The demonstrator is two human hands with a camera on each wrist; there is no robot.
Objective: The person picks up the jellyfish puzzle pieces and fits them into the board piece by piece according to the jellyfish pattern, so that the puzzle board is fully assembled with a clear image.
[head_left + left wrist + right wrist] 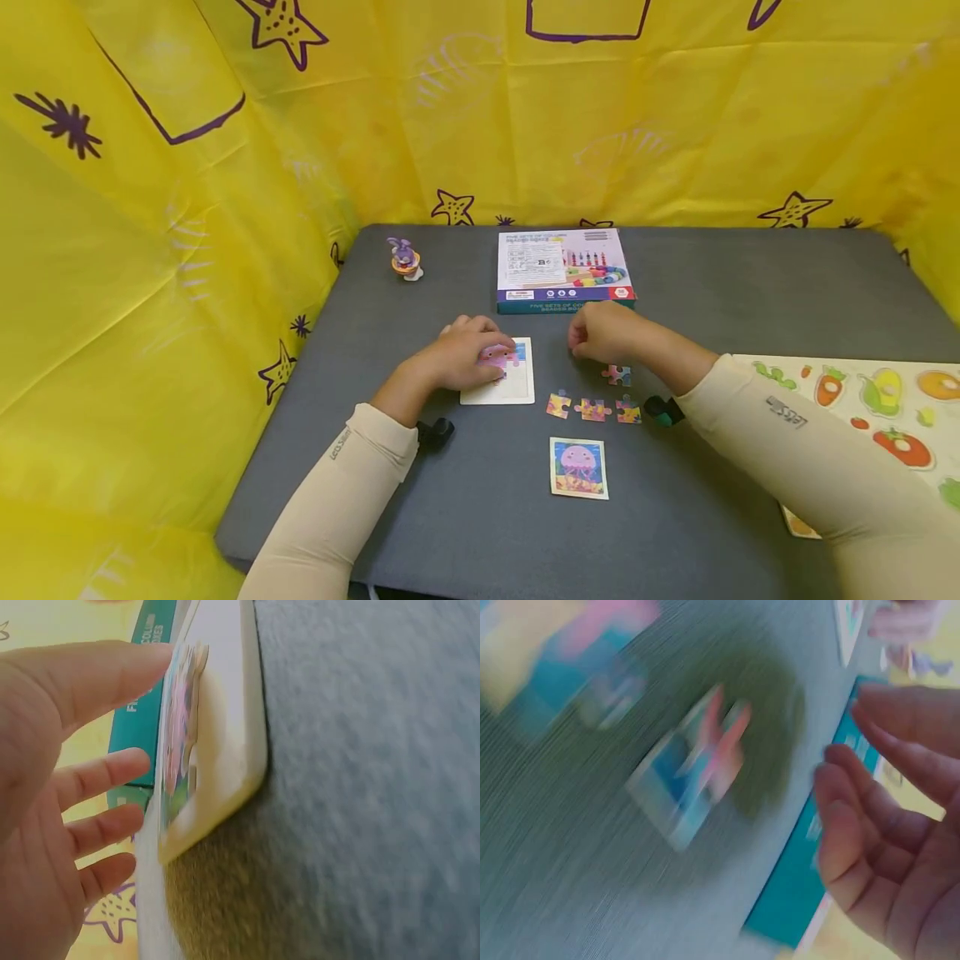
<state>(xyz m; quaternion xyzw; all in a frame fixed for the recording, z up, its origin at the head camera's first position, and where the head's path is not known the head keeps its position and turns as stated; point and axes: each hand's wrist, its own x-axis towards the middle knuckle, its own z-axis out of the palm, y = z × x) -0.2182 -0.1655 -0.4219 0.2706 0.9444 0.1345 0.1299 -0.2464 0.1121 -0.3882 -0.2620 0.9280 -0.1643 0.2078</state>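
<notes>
On the left, the left hand reaches over the puzzle board with fingers loose and spread, gripping nothing; whether it presses on the joined pink pieces I can't tell. With so light a hold, the board could slide on the gray table, or a fingertip could catch the pieces' edge and shift them. To the right of the board lies a row of three loose pieces, with the jellyfish card nearer the person. Farther right, the right hand hangs with fingers softly curled—nothing shows between them. A single loose piece lies close by its wrist, so a low sweep could flick it away. The black wrist device sits just beside the row's rightmost piece—a small dip could knock it askew. Rightmost, the sleeve crosses the vegetable board and might drag it.
</notes>
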